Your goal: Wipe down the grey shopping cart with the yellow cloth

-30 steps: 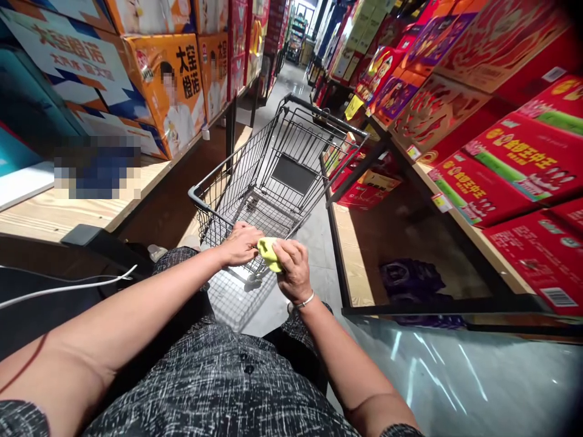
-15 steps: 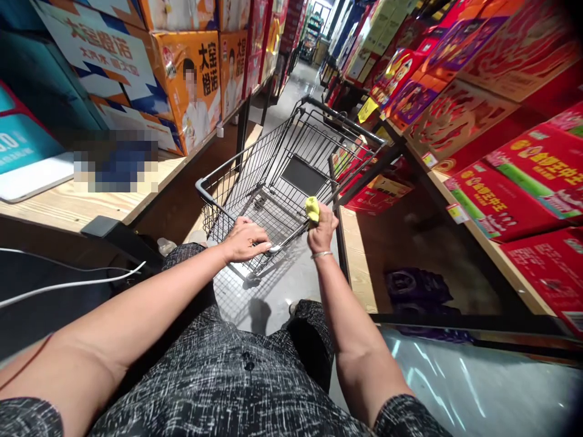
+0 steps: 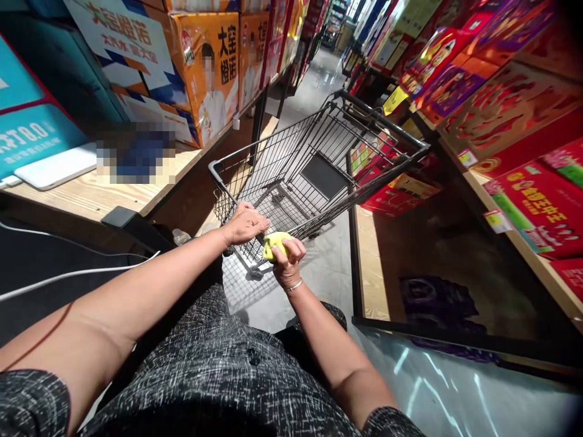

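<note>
A black wire shopping cart (image 3: 314,142) stands in the aisle in front of me, its basket bare. My left hand (image 3: 243,223) is closed around the cart's handle bar at its left end. My right hand (image 3: 286,258) is closed on a yellow cloth (image 3: 274,243), pressed against the handle bar right beside my left hand. A thin bracelet circles my right wrist. The handle bar itself is mostly hidden under both hands.
Orange and blue boxes (image 3: 204,67) fill the wooden shelf on the left. Red gift boxes (image 3: 532,206) line the shelves on the right, with a dark low shelf (image 3: 437,291) beneath. A white cable (image 3: 77,276) runs at lower left. The shiny aisle floor (image 3: 319,79) stretches ahead.
My right hand slid the yellow cloth from the right end of the handle back leftward, next to my left hand. The view shifted slightly, with the cart now further right.
</note>
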Demonstrator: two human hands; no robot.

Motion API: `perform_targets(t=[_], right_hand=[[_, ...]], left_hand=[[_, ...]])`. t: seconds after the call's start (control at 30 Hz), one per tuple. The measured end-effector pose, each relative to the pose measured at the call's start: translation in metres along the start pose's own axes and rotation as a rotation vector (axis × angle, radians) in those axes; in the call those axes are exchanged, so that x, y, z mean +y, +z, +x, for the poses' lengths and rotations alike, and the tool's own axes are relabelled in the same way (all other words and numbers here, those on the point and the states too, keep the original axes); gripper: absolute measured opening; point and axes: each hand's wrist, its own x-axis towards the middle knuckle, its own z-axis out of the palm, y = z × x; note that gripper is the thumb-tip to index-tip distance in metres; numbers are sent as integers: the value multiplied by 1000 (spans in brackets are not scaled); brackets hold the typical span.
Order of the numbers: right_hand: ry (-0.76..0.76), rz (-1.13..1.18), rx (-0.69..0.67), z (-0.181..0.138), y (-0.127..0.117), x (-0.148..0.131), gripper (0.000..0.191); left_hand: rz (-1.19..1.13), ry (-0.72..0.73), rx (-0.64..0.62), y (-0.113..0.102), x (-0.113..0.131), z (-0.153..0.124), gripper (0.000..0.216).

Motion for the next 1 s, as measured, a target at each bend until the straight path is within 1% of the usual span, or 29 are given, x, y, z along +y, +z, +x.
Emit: perform_targets(t=[0.07, 0.13, 0.2, 0.27, 0.37, 0.4, 0.43, 0.47, 0.5, 0.53, 0.6, 0.67, 0.7, 0.77, 0.83, 0.9, 0.97, 1.0], right_hand=[[19, -3, 14, -5, 11, -3, 26], [49, -7, -20, -11, 19, -7, 20], [48, -4, -129, -20, 28, -11, 18], [13, -25, -283, -35, 38, -13, 20], [-41, -98, -520, -58, 51, -13, 24], [-54, -123, -576, -63, 54, -11, 24], [-75, -142, -613, -65, 54, -9, 24], [-104, -152, -622, -64, 52, -6, 22], [-142, -155, -597, -60, 48, -2, 19], [-187, -147, -541, -53, 41, 3, 18], [-257, -116, -366, -34, 21, 14, 19], [-246, -110, -183, -9, -2, 27, 26], [-212, -121, -112, 3, -13, 34, 29], [-124, -155, -27, 23, -27, 45, 32], [-67, -162, -8, 33, -29, 52, 31], [-39, -156, -45, 30, -18, 51, 29], [-8, -160, -151, 15, 0, 46, 27], [16, -164, -235, 5, 10, 42, 27]], left_hand=[[15, -2, -8, -2, -3, 2, 55], [29, -11, -17, -4, -8, 5, 54], [34, -26, -20, -6, -12, 8, 54], [49, -47, -11, -6, -15, 11, 57], [80, -77, 37, -1, -14, 12, 58], [87, -82, 63, 1, -12, 12, 54], [92, -92, 92, 4, -9, 11, 44], [96, -117, 128, 8, -7, 9, 30], [97, -161, 167, 12, -4, 7, 18], [89, -227, 207, 16, -2, 6, 26], [41, -404, 291, 24, -1, 4, 68], [-65, -537, 361, 31, -5, 4, 100], [-129, -557, 391, 34, -7, 5, 111], [-252, -539, 432, 38, -13, 8, 125], [-341, -519, 429, 37, -16, 10, 129], [-390, -554, 382, 33, -15, 11, 125], [-402, -600, 331, 26, -13, 12, 119], [-402, -608, 316, 23, -13, 12, 116]])
